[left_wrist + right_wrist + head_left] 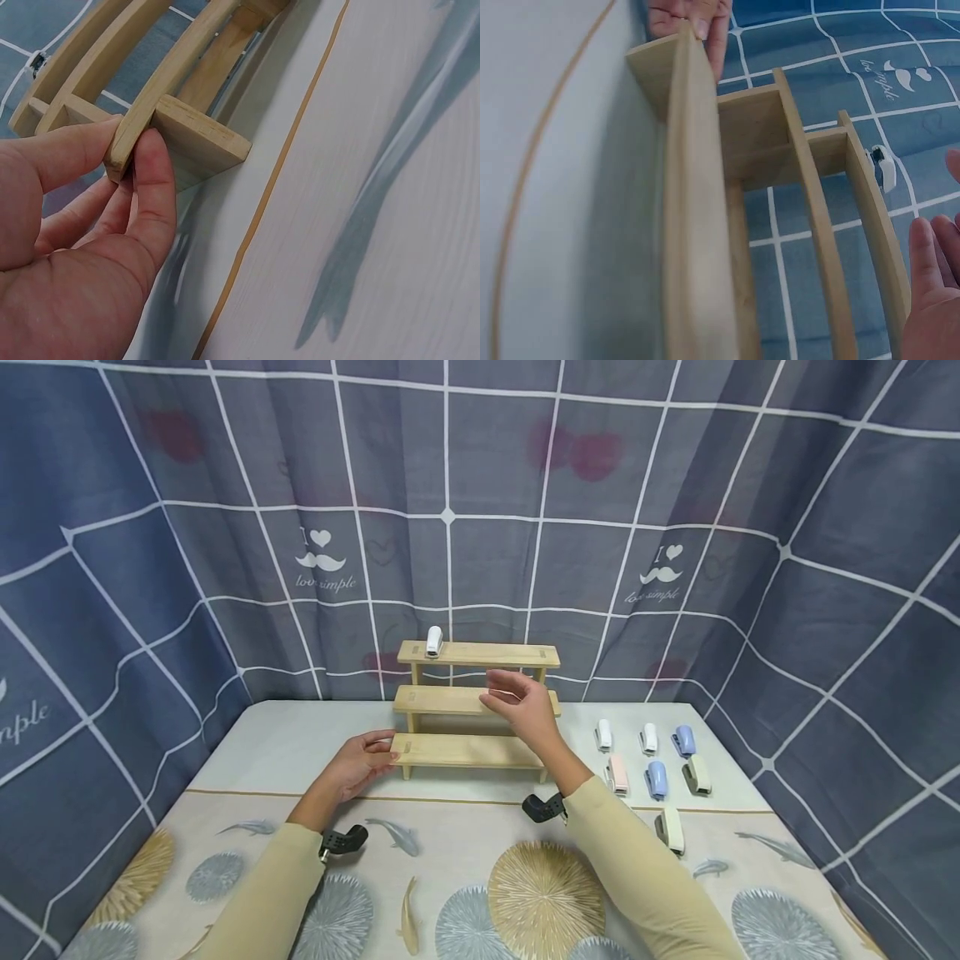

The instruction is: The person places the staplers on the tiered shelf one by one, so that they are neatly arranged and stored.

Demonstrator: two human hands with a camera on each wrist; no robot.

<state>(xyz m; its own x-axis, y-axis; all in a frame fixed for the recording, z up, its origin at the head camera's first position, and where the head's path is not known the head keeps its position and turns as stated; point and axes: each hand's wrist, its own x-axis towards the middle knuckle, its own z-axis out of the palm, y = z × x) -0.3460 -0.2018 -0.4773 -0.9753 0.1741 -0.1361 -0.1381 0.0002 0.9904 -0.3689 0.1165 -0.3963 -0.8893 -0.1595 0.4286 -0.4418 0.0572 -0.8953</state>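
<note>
A three-step wooden display stand [465,749] stands on the table. My left hand [358,766] pinches the left end of its lowest step, thumb on one face and fingers on the other, as the left wrist view shows at the wooden board [161,86]. My right hand [525,706] hovers before the right part of the middle step, fingers loosely bent and holding nothing; in the right wrist view its fingers [928,262] appear at the right edge. On the left end of the top step sits a white mini stapler [434,642].
Several more mini staplers lie on the table to the right: white [603,735], pink [617,775], blue [656,780] and pale green [670,831] among them. A checked curtain [480,560] hangs close behind and at both sides. A patterned cloth [420,902] covers the table's front.
</note>
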